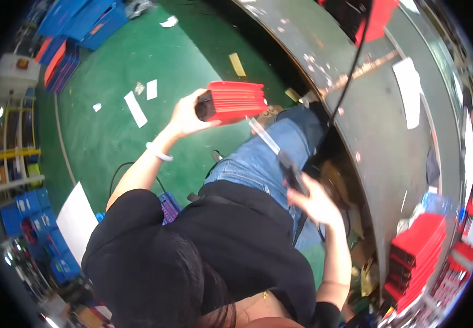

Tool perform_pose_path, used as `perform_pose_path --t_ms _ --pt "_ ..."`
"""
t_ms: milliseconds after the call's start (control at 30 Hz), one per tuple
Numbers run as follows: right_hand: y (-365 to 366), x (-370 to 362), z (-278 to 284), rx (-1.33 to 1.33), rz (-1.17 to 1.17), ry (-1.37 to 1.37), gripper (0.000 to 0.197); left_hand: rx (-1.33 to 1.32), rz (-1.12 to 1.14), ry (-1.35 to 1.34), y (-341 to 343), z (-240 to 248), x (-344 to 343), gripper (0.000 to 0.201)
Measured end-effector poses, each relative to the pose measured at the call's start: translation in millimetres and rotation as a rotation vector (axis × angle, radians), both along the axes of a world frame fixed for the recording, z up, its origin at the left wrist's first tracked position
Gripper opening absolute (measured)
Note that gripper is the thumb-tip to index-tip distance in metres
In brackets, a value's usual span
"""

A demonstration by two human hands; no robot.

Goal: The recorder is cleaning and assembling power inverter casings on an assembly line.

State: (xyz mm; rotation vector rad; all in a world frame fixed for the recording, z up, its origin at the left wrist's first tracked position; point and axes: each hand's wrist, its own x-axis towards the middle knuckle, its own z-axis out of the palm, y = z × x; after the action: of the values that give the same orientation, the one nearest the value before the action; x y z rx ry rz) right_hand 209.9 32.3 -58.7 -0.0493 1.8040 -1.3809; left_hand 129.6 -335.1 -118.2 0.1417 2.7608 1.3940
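My left hand (186, 116) grips a red finned housing (237, 102) by its dark end, thumb below and fingers above, and holds it up over the floor. In my right hand (319, 201) is a black-handled tool (290, 170) with a long, pale, straight shaft (263, 135). The shaft slants up and left, its tip close below the housing's right end. Whether the tip touches the housing I cannot tell. The tool's exact kind is not clear.
At the right a grey workbench (378, 115) carries a stack of red housings (419, 251), a white sheet (407, 93) and a hanging black cable (352, 68). Paper scraps (136, 109) litter the green floor (105, 142). Blue crates (86, 22) stand at the far left.
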Motion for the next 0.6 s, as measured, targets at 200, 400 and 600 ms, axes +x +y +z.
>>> perform_pose_path --t_ms 200,400,600 --pt "5.7 9.1 0.3 0.339 0.215 0.328 0.03 0.901 0.511 -0.479 10.6 -20.9 7.4 0.052" --pt "2.5 7.6 -5.0 0.556 0.233 0.443 0.03 1.502 0.759 -0.793 10.7 -53.2 -9.7 0.043" --pt "-1.1 -1.3 -7.6 0.593 0.136 0.501 0.029 1.592 0.893 -0.857 -0.1 -55.9 -7.0 0.044"
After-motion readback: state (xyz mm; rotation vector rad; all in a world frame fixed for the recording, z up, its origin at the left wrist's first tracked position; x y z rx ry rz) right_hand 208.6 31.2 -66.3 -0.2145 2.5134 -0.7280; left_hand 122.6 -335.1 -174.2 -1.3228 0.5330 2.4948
